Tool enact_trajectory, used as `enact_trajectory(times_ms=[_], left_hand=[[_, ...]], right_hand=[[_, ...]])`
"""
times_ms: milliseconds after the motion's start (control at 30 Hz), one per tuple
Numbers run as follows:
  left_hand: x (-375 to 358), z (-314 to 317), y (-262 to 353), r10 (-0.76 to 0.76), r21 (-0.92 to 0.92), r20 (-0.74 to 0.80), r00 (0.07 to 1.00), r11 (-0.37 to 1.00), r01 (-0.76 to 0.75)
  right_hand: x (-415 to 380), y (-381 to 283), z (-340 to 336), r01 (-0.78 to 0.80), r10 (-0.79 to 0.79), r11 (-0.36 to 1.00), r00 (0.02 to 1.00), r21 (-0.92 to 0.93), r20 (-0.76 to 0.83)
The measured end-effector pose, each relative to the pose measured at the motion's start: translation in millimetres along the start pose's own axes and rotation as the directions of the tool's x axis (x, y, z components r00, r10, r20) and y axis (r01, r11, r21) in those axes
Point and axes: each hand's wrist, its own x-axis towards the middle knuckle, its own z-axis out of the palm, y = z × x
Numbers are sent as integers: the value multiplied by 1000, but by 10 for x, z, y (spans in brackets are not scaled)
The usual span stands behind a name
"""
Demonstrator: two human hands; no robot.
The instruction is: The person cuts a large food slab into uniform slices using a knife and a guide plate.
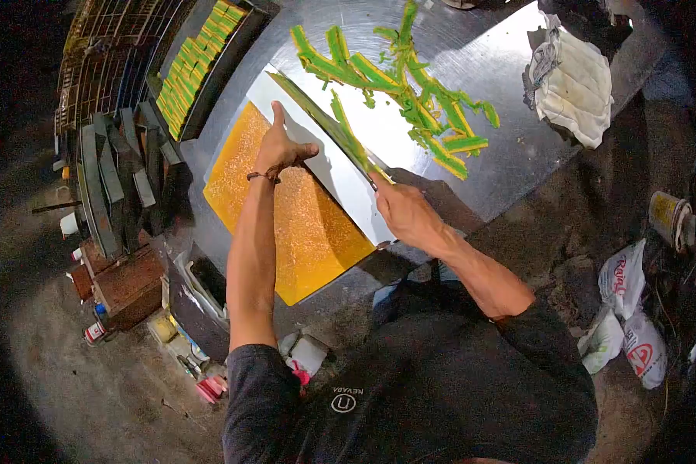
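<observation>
A yellow slab with a speckled brown top [301, 240], looking like a sheet cake, lies on the metal table. Along its right side rests a flat white board [340, 182]. My left hand [284, 147] presses on this board, thumb and index finger stretched apart. In my right hand [406, 213] is the handle of a long knife [325, 124]. Its blade runs along the board's far edge and has green and yellow smears on it. A thin green-yellow strip [340, 116] lies against the blade. Beyond it, several green and yellow offcuts [417, 85] are scattered on the table.
A dark tray [228, 73] at the upper left holds rows of green-yellow pieces. Below it are stacked long metal tins [112, 174]. A folded white cloth [572, 89] lies at the table's right. Plastic bags [622, 278] sit at lower right, beside a tub [670, 216].
</observation>
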Motion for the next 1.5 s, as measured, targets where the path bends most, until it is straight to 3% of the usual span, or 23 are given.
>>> enact_trajectory(times_ms=[100, 167, 300, 400, 467, 500, 600, 667, 800, 967, 1000, 1100, 1233, 1333, 1433, 1500], left_hand=[[-78, -24, 145, -47, -62, 16, 999, 997, 48], [-79, -24, 141, -37, -71, 10, 999, 997, 37], [-47, -26, 135, -19, -36, 5, 1000, 999, 19], [-2, -4, 49, -98, -101, 50, 994, 990, 103], [81, 21, -66, 0, 90, -30, 1000, 996, 3], [73, 0, -58, 2, 93, -32, 999, 996, 1], [-1, 12, 53, -25, -7, 3, 1000, 1000, 25], [-46, 6, 120, -113, -116, 39, 993, 986, 117], [-53, -30, 154, -49, -61, 0, 999, 997, 49], [-109, -46, 234, -133, -85, 44, 990, 987, 136], [-112, -35, 195, -8, -69, -4, 1000, 998, 8], [-76, -30, 183, -101, -25, 18, 995, 995, 101], [-50, -53, 145, -69, -44, 8, 998, 997, 70], [-41, -38, 170, -136, 12, 28, 990, 991, 136], [56, 22, -79, -21, -30, -17, 1000, 999, 20], [-8, -28, 54, -73, -37, 5, 997, 997, 73]], right_hand=[[54, -8, 22, -6, 6, 1000, 1000, -4, 21], [114, -61, -6, -130, 131, 991, 984, -12, 118], [43, -36, -9, -81, 82, 996, 995, -21, 64], [-3, -55, -50, -138, 139, 990, 982, -21, 126], [-111, -18, -40, -53, 53, 999, 997, -6, 54], [-151, 11, -24, -50, 50, 999, 997, -5, 52], [-250, 78, -30, -42, 42, 999, 999, -17, 34], [-233, 80, -28, -108, 107, 994, 989, 5, 107], [-403, 77, -110, -160, 163, 987, 977, -36, 138], [-565, 110, -118, -169, 181, 980, 976, -102, 121], [-642, 65, -161, -196, 207, 976, 970, -93, 126], [-758, 187, -111, -101, 104, 992, 993, -78, 47], [-583, 145, -89, -96, 96, 994, 995, -45, 17], [-437, 107, -85, -53, 53, 998, 999, -24, 2], [-219, 165, -75, -17, 17, 1000, 999, -21, 31], [-134, 230, -46, -29, 31, 999, 998, -37, 61]])
